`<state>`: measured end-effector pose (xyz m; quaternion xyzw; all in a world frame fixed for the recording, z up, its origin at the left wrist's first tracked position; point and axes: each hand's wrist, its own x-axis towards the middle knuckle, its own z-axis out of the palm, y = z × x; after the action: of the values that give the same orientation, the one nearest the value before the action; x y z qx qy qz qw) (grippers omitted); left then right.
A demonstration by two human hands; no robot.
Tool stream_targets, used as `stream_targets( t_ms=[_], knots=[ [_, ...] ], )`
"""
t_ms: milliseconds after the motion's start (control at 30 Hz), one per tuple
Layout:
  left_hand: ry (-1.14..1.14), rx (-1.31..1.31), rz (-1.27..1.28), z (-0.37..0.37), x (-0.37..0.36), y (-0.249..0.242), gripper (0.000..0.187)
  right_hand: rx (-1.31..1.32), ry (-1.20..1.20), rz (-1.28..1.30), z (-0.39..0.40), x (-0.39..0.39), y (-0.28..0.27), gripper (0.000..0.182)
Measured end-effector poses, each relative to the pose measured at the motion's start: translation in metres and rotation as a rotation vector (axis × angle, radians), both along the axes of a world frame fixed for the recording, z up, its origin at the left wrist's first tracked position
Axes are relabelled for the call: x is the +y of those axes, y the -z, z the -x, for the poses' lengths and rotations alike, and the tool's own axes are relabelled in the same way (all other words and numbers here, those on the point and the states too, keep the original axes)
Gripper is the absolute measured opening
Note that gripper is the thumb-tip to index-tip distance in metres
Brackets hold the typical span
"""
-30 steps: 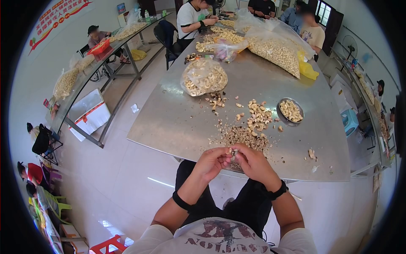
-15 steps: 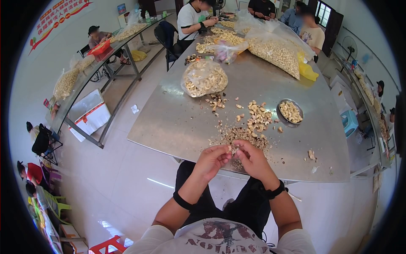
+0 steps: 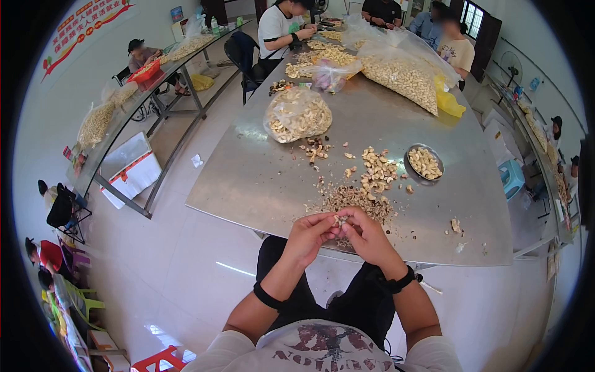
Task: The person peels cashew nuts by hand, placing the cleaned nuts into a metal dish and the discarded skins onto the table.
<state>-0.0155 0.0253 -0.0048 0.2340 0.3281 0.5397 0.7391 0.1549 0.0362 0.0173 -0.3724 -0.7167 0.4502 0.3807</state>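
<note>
My left hand and my right hand meet over the front edge of the metal table. Fingertips of both pinch a small cashew nut, mostly covered by the fingers. Just beyond them lies a heap of brown skin crumbs. Behind the crumbs is a loose pile of cashews. A round metal dish to the right holds pale cashews. Further back on the left sits a clear plastic bag full of cashews, with a few darker pieces in front of it.
A large bag of cashews and a yellow bag lie farther up the table. Several people sit around its far end, one in a white shirt. A side table stands left, with a white foam box below.
My right fingers have closed in nearer to my left fingertips around the nut. The things on the table stay where they were.
</note>
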Motion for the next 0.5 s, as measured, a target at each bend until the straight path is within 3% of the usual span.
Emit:
stream_targets(
  t_ms=[200, 500],
  knots=[
    [-0.009, -0.018, -0.019, -0.002, -0.001, 0.002, 0.02, 0.044, 0.114, -0.115, 0.006, 0.0, 0.006, 0.024],
    [0.031, -0.111, -0.01, 0.001, 0.0, 0.004, 0.021, -0.035, 0.031, 0.019, 0.003, -0.003, -0.004, 0.026]
  ],
)
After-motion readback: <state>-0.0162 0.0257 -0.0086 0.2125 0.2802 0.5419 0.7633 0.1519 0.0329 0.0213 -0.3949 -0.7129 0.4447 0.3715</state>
